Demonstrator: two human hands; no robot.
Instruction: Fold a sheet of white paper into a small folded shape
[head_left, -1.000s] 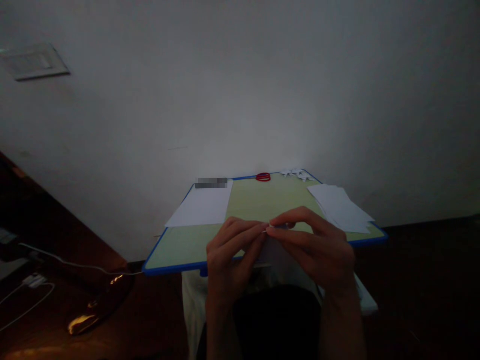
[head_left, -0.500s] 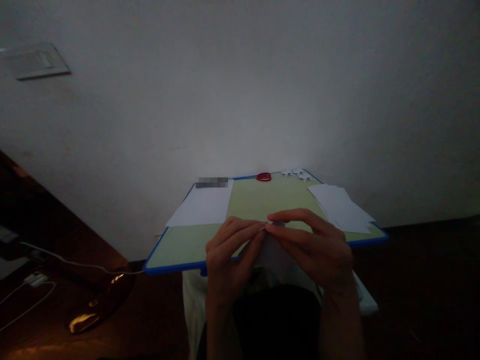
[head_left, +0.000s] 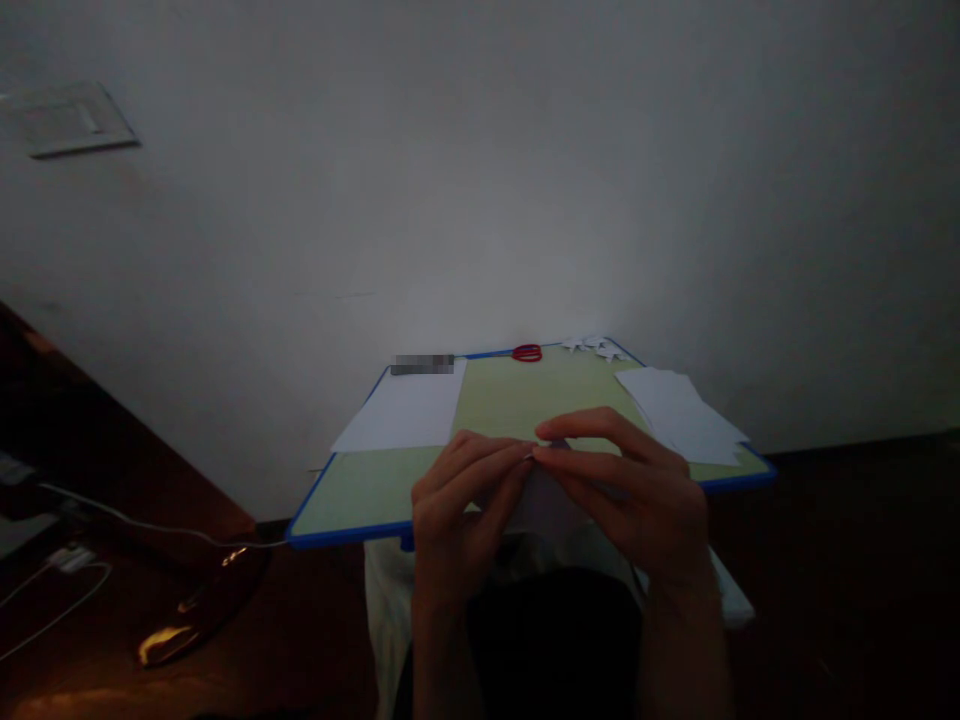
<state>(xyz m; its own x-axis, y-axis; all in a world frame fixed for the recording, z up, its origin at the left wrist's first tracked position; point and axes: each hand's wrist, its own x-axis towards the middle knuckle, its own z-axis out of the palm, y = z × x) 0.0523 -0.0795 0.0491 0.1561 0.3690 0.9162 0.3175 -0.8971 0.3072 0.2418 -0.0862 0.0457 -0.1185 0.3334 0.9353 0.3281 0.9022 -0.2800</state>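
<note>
My left hand (head_left: 461, 520) and my right hand (head_left: 630, 495) meet over the near edge of a green board with a blue rim (head_left: 360, 495). Both pinch a small folded piece of white paper (head_left: 541, 500) between their fingertips. The fingers of each hand are curled round it, and most of the paper is hidden behind them.
A white sheet (head_left: 405, 410) lies on the board's left side and a stack of white sheets (head_left: 679, 415) on its right. Red-handled scissors (head_left: 526, 352) and small white paper cutouts (head_left: 596, 347) lie at the far edge by the wall. White cables (head_left: 82, 560) run at the left.
My right-hand fingers have shifted slightly up and left along the paper's top edge. The left hand has hardly moved.
</note>
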